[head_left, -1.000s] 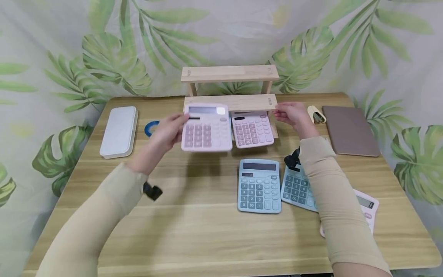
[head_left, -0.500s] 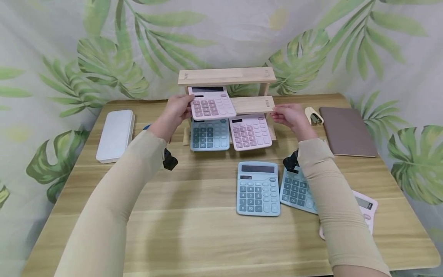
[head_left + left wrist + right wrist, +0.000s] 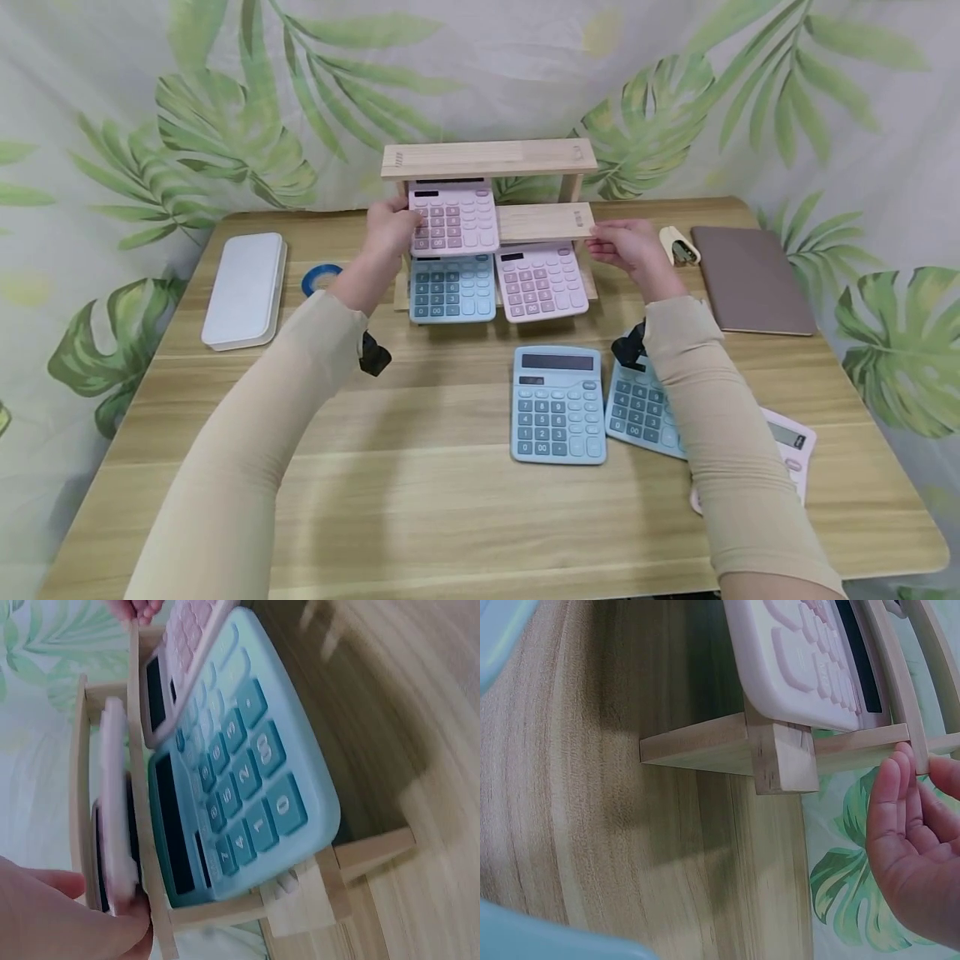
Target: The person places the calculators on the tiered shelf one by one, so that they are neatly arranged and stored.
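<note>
1. Where the wooden rack (image 3: 569,188) stands toward the back of the surface (image 3: 442,517), the upper pink calculator (image 3: 455,218) is in the rack's left half, below the top bar (image 3: 487,158) and in front of the left part of the middle bar (image 3: 546,222).
2. Its long axis runs front to back: the display end is mostly hidden under the top bar, and the keypad end juts toward the person, past the middle bar's front edge.
3. Of the two hands, the left hand (image 3: 388,235) is nearer, pinching the calculator's left edge.
4. Well apart from that calculator, to its right, the right hand (image 3: 626,250) pinches the middle bar's right end between thumb and fingers.
5. Just beneath lies a blue calculator (image 3: 452,293), with the lower pink calculator (image 3: 543,285) beside it on the right.
6. What matters most, I judge, is the depth between the bars; whether the middle bar bears the weight, I cannot tell.
</note>
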A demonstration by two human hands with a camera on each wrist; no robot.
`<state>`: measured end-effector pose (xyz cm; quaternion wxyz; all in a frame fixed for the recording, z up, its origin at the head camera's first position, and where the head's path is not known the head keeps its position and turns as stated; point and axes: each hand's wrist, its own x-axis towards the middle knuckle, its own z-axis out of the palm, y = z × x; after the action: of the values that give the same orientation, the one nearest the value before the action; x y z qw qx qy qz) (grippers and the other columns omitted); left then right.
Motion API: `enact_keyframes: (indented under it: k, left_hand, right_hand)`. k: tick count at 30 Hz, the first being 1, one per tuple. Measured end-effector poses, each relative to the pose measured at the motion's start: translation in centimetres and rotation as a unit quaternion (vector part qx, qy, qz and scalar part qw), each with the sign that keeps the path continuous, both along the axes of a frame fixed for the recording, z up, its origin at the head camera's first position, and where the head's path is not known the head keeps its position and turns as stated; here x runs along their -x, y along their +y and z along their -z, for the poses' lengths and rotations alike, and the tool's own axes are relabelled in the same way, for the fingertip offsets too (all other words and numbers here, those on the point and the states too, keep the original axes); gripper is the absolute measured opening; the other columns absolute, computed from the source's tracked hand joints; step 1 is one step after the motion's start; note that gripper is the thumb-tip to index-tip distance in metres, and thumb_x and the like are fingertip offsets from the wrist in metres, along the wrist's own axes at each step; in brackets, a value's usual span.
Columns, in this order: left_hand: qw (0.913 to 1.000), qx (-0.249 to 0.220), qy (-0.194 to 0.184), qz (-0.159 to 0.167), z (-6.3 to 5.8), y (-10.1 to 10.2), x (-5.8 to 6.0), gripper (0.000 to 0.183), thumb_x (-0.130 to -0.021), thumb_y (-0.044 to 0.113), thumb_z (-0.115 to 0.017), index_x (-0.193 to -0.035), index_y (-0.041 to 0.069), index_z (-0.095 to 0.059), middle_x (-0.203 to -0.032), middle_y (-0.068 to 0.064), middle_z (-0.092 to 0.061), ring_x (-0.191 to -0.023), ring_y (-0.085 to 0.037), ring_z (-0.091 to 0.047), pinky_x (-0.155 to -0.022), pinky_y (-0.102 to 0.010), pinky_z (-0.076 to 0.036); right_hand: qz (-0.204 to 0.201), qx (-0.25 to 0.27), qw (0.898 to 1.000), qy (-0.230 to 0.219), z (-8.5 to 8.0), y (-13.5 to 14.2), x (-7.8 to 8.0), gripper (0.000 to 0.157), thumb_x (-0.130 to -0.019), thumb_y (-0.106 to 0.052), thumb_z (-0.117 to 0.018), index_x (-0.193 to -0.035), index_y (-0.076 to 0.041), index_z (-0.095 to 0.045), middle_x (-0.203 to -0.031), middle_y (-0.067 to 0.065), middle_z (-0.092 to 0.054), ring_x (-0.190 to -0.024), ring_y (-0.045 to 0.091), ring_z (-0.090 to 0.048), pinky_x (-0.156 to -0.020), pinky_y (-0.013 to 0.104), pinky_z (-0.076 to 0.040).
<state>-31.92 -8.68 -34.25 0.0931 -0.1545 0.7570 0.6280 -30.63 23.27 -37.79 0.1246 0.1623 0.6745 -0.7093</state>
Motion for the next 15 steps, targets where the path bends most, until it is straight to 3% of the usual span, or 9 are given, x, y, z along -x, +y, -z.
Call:
enact_keyframes:
  k: [6, 8, 9, 11, 12, 14, 15]
  left_hand:
    - [0.9986, -0.002, 0.044, 0.028, -0.2, 0.8, -1.2, 0.05, -0.098, 0.009, -0.032, -0.147, 0.008, -0.022, -0.145, -0.008, -0.038, -0.13, -0.016, -0.039, -0.111, -0.026, -0.036]
    - [0.994, 0.039, 0.096, 0.036, -0.1, 1.2, -2.4, 0.051, -0.098, 0.012, -0.035, -0.147, 0.011, -0.022, -0.149, -0.007, -0.032, -0.135, -0.017, -0.033, -0.116, -0.028, -0.029]
    - [0.9876, 0.069, 0.135, 0.041, 0.1, 1.5, -3.3, 0.05, -0.097, 0.013, -0.037, -0.146, 0.011, -0.025, -0.148, -0.009, -0.031, -0.135, -0.018, -0.032, -0.116, -0.029, -0.028]
    - [0.9671, 0.139, 0.199, 0.075, 0.5, 2.1, -5.6, 0.044, -0.097, 0.019, -0.042, -0.14, 0.011, -0.036, -0.14, -0.012, -0.04, -0.124, -0.022, -0.043, -0.108, -0.032, -0.037]
    - [0.953, 0.183, 0.215, 0.11, 0.8, 2.5, -6.9, 0.041, -0.097, 0.022, -0.044, -0.136, 0.012, -0.042, -0.137, -0.011, -0.044, -0.117, -0.023, -0.049, -0.102, -0.033, -0.043]
    - [0.9181, 0.262, 0.204, 0.216, 1.7, 3.3, -9.3, 0.032, -0.097, 0.029, -0.045, -0.12, 0.011, -0.056, -0.113, -0.012, -0.059, -0.09, -0.024, -0.056, -0.079, -0.034, -0.051]
    - [0.8911, 0.303, 0.175, 0.289, 2.2, 3.7, -10.4, 0.034, -0.097, 0.034, -0.044, -0.116, 0.01, -0.059, -0.107, -0.01, -0.063, -0.084, -0.023, -0.058, -0.074, -0.035, -0.052]
  right_hand:
    - [0.003, -0.003, 1.0, 0.005, 0.2, 0.2, 0.0, 0.045, -0.091, -0.008, -0.054, -0.133, 0.007, -0.043, -0.068, 0.001, -0.068, -0.06, 0.008, -0.064, -0.067, 0.02, -0.058]
    - [0.006, -0.002, 1.0, 0.003, 0.3, 0.3, 0.0, 0.045, -0.091, -0.007, -0.055, -0.132, 0.007, -0.043, -0.068, 0.001, -0.068, -0.06, 0.009, -0.064, -0.067, 0.02, -0.058]
    - [0.007, -0.001, 1.0, 0.001, 0.3, 0.2, 0.0, 0.044, -0.091, -0.007, -0.055, -0.132, 0.007, -0.044, -0.068, 0.002, -0.068, -0.06, 0.009, -0.064, -0.066, 0.02, -0.058]
    - [0.005, 0.001, 1.0, -0.004, 0.4, 0.2, 0.0, 0.045, -0.091, -0.007, -0.055, -0.132, 0.006, -0.044, -0.068, 0.002, -0.068, -0.061, 0.009, -0.065, -0.067, 0.02, -0.058]
    - [0.005, 0.003, 1.0, -0.006, 0.4, 0.2, 0.0, 0.045, -0.091, -0.007, -0.055, -0.132, 0.006, -0.044, -0.069, 0.002, -0.068, -0.061, 0.009, -0.065, -0.068, 0.02, -0.058]
    - [-0.001, 0.001, 1.0, -0.003, 0.4, 0.1, 0.0, 0.045, -0.091, -0.008, -0.055, -0.132, 0.006, -0.043, -0.07, 0.001, -0.068, -0.062, 0.009, -0.065, -0.069, 0.02, -0.058]
    - [-0.002, 0.0, 1.0, 0.0, 0.4, 0.1, 0.0, 0.045, -0.091, -0.008, -0.055, -0.132, 0.006, -0.043, -0.07, 0.001, -0.068, -0.062, 0.009, -0.065, -0.07, 0.021, -0.058]
